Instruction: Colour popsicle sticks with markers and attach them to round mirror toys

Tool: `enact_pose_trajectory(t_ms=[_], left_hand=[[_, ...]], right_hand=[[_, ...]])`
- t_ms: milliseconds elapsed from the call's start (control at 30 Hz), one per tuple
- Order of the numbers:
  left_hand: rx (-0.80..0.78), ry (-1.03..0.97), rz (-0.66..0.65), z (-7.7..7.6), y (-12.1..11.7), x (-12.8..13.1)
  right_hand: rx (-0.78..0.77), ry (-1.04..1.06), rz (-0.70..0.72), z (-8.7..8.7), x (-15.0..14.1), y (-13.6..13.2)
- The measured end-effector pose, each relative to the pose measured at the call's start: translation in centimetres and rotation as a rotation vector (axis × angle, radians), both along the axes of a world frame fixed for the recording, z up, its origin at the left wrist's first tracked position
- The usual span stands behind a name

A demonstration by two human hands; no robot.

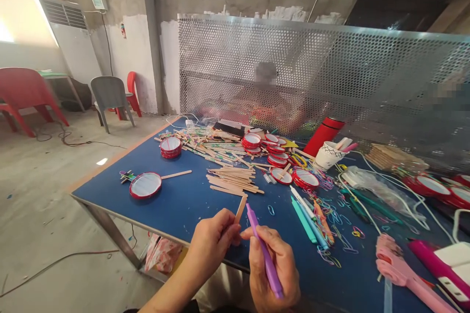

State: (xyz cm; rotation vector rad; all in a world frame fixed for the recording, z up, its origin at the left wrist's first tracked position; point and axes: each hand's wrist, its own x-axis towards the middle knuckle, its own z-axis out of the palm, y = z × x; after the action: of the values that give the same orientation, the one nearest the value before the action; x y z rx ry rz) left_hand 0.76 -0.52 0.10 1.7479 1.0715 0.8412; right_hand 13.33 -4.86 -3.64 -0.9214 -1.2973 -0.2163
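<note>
My left hand (216, 237) is closed around a wooden craft stick (241, 209), whose upper end sticks out past my fingers. In my right hand (276, 269) is a purple marker (265, 254), its tip pointing up and close to the stick. Both hands are over the front edge of the blue table (176, 215). Just beyond them lies a pile of plain craft sticks (235, 179). To the left rests a small red-rimmed drum (146, 185) with a stick running out from its right side. More markers (306, 220) lie right of my hands, beside scattered colored paper clips (340, 234).
A pink glue gun (400, 264) and a magenta object (428, 259) lie at the right. Further back are stacked red drums (251, 141), a paper cup (328, 156), a red bottle (323, 137) and a perforated metal screen (312, 68), with a person behind it.
</note>
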Motion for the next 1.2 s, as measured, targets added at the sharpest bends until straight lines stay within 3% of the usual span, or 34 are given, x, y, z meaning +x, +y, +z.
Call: enact_pose_trajectory(t_ms=[1200], left_hand=[[0.062, -0.008, 0.017, -0.1, -0.12, 0.06]], right_hand=[[-0.029, -0.038, -0.043, -0.45, 0.09, 0.36]])
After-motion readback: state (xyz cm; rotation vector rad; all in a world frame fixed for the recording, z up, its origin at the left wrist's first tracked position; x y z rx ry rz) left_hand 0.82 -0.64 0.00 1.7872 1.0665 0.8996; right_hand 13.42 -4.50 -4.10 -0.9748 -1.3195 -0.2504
